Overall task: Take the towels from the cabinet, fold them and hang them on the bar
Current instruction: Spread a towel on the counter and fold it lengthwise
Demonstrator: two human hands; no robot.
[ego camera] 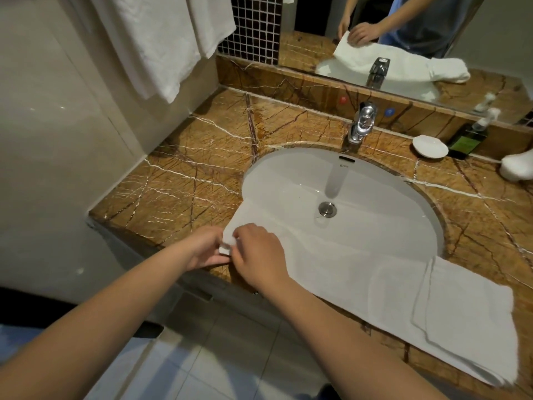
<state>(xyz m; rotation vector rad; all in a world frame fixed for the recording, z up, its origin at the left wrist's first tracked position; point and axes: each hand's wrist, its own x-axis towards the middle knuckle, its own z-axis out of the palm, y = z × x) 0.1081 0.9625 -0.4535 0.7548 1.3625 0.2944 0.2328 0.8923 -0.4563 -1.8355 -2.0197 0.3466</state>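
both hands [230,252] pinching towel [360,278] corner, counter [178,180] front edge, L end

Matt cloth towel [360,272], seemingly marble countertop [184,168]

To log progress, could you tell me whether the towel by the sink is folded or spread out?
Mostly spread: the towel lies stretched along the counter, only one end doubled over.
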